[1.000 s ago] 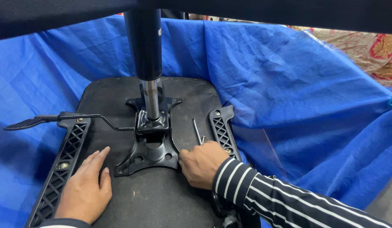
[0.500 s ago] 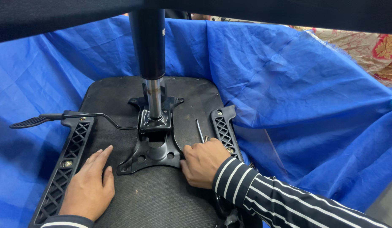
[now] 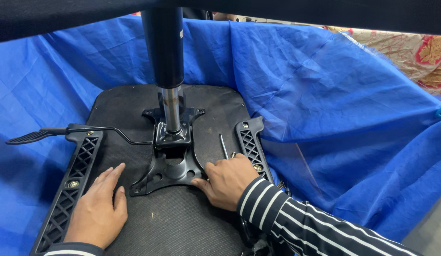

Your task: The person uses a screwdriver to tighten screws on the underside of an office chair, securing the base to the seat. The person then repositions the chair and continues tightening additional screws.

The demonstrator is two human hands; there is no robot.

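The black metal mechanism plate (image 3: 170, 167) sits at the middle of the upturned seat base (image 3: 182, 223), its long axis running from 12 to 6 o'clock beneath the upright gas cylinder (image 3: 164, 52). The right hand (image 3: 226, 182) is nearer: its fingers are curled and pressed against the plate's lower right corner, which lies at 9 o'clock from the hand. The left hand (image 3: 99, 211) rests flat, fingers spread, on the seat base, with the plate's lower left corner at about 2 o'clock, just apart.
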